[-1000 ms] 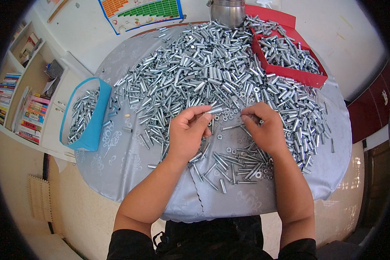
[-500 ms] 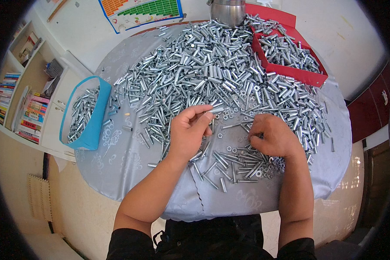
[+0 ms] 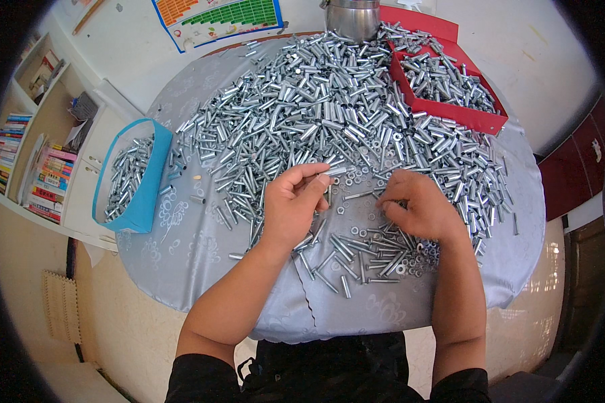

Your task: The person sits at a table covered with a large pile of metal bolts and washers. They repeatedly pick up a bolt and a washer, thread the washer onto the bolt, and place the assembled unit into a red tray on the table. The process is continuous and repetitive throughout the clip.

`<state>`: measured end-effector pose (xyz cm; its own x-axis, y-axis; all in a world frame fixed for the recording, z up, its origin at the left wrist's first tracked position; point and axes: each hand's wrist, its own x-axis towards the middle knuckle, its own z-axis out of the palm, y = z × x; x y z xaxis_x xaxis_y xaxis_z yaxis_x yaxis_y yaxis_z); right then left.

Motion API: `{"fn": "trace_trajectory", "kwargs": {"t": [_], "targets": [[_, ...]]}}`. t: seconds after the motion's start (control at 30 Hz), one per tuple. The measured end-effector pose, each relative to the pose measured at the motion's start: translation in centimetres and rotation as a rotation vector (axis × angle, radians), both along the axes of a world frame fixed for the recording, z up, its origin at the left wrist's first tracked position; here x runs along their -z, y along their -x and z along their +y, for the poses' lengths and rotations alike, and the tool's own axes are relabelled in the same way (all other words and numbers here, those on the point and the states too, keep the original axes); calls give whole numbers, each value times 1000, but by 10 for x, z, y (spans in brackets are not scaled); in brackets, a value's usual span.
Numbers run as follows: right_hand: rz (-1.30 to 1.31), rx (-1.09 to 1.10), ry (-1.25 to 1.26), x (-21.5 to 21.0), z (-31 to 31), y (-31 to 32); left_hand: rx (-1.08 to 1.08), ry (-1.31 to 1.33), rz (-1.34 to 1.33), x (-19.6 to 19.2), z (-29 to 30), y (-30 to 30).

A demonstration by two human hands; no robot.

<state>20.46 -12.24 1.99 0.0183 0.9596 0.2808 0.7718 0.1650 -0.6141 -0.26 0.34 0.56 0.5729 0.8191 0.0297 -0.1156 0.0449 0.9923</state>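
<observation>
Head view: left hand (image 3: 294,208) grip pinches metal sleeve (image 3: 334,172).

Home room used as piecework bench: cloth-covered round table (image 3: 181,269) heaped with metal sleeves (image 3: 329,114); bookshelf (image 3: 27,161) stood left of it.

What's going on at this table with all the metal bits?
A person sits at a round table covered in a grey cloth, working with bare hands on a big heap of silver metal sleeves. The left hand pinches one sleeve in its fingertips. The right hand is curled, fingertips down among small washers and nuts on the cloth. A blue bin on the left and a red tray at the far right both hold more sleeves.
</observation>
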Motion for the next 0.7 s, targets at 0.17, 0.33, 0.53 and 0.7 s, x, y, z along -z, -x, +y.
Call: {"fn": "trace_trajectory", "kwargs": {"t": [0.17, 0.33, 0.53, 0.7], "targets": [[-128, -37, 114, -3, -5, -6, -3, -7, 0, 2, 1, 0], [-101, -41, 41, 0, -2, 2, 3, -4, -2, 2, 0, 0], [-13, 68, -53, 1, 6, 8, 0, 10, -1, 0, 0, 0], [-114, 34, -19, 3, 9, 12, 1, 15, -9, 0, 0, 0]]}}
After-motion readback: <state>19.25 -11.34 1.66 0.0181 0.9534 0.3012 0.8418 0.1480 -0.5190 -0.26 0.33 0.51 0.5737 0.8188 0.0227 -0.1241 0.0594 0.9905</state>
